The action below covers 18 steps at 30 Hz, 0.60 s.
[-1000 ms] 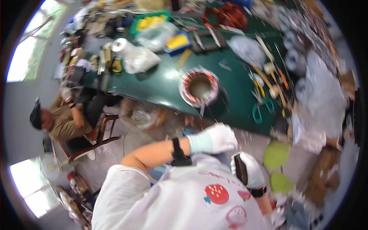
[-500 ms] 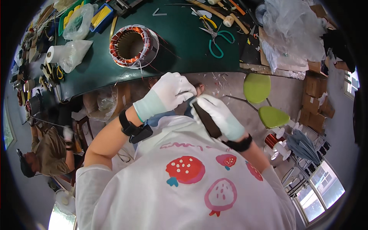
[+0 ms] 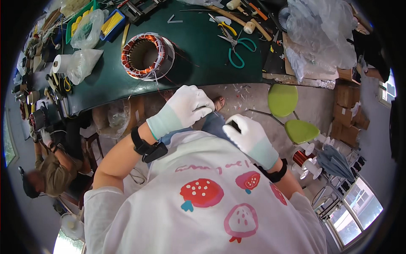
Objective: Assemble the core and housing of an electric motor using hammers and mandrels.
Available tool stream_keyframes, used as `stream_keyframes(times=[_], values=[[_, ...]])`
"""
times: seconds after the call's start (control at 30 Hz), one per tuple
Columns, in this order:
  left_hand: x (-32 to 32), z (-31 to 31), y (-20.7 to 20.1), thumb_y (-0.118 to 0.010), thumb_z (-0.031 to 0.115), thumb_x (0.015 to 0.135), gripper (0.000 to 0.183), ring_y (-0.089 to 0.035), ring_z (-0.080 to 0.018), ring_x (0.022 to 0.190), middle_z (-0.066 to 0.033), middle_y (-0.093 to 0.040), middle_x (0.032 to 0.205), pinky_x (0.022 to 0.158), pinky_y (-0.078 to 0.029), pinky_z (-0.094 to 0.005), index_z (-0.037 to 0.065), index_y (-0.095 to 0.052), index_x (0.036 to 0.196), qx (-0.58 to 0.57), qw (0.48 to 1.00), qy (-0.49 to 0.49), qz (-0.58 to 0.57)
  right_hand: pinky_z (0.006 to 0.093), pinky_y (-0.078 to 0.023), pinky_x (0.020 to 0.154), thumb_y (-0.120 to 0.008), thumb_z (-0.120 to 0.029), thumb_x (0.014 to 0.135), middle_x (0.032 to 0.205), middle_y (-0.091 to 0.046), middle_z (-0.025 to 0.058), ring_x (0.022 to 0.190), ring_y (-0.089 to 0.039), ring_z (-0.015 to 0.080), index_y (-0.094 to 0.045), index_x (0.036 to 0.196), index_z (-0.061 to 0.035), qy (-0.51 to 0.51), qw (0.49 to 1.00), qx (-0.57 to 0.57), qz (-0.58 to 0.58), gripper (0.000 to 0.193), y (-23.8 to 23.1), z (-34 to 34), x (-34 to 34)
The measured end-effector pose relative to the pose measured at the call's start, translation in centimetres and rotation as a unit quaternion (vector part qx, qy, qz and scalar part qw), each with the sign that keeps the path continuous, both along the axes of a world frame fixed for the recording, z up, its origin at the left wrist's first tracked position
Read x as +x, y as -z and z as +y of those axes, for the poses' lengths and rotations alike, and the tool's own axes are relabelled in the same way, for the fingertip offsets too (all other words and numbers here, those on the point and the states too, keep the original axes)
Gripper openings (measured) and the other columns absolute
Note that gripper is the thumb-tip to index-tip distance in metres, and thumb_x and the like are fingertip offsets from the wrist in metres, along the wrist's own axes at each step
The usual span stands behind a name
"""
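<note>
- The left hand (image 3: 186,108), in a white knit glove with a pale mint cuff, is hovering near the middle of the frame, back of the hand upward, fingers curling inward and tips bunching together toward the right; whether anything is sitting between them I cannot tell.
- The left forearm (image 3: 116,161) is slanting up from the lower left, elbow bending outward, wrist wearing a black strap with a small black box (image 3: 157,152).
- The right hand (image 3: 253,137), gloved alike, is staying apart from the left one, just right of centre and slightly lower; its thumb and fingers are closing around a dark, mostly hidden piece (image 3: 234,125).
- The right forearm (image 3: 289,183) is angling up and leftward from the lower right, a black band (image 3: 277,172) circling its wrist.
- Both hands are hanging in front of the white printed T-shirt (image 3: 203,228), beyond the table edge.
- The ring-shaped, hollow motor stator with orange copper windings and white lacing (image 3: 160,54) is standing on the dark green tabletop (image 3: 198,72), upper left of centre, above the left hand; thin wires are trailing from it.
- Teal-handled scissors (image 3: 235,57) and yellow-handled pliers (image 3: 228,29) are lying at upper right of centre.
</note>
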<state>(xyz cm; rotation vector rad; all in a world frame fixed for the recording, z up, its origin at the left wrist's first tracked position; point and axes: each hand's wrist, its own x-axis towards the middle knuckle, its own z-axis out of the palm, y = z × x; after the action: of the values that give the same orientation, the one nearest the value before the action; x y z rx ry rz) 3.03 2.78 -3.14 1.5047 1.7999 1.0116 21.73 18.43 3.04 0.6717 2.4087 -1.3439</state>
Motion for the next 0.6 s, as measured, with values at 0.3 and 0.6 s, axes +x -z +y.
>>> stream_keyframes(times=[0.3, 0.6], values=[[0.0, 0.3, -0.3, -0.066, 0.018, 0.091, 0.011, -0.061, -0.0299, 0.092, -0.0068, -0.067, 0.089, 0.086, -0.046, -0.0422, 0.012, -0.075, 0.092, -0.001, 1.0, 0.005, 0.004, 0.0478, -0.051, 0.076, -0.063, -0.034, 0.097, 0.097, -0.068, 0.0201, 0.092, -0.067, 0.0389, -0.064, 0.1, -0.0047, -0.026, 0.998, 0.002, -0.06, 0.029, -0.3, 1.7, 0.7], [0.0, 0.6, -0.4, -0.067, 0.019, 0.091, 0.011, -0.061, -0.0303, 0.093, -0.0069, -0.068, 0.09, 0.086, -0.046, -0.0423, 0.012, -0.075, 0.093, 0.005, 1.0, 0.011, 0.014, 0.034, -0.049, 0.07, -0.063, -0.031, 0.101, 0.085, -0.068, 0.0085, 0.073, -0.061, 0.014, -0.07, 0.104, -0.0005, 0.117, 0.973, -0.185, -0.07, 0.031, 1.8, 1.2, 0.3]])
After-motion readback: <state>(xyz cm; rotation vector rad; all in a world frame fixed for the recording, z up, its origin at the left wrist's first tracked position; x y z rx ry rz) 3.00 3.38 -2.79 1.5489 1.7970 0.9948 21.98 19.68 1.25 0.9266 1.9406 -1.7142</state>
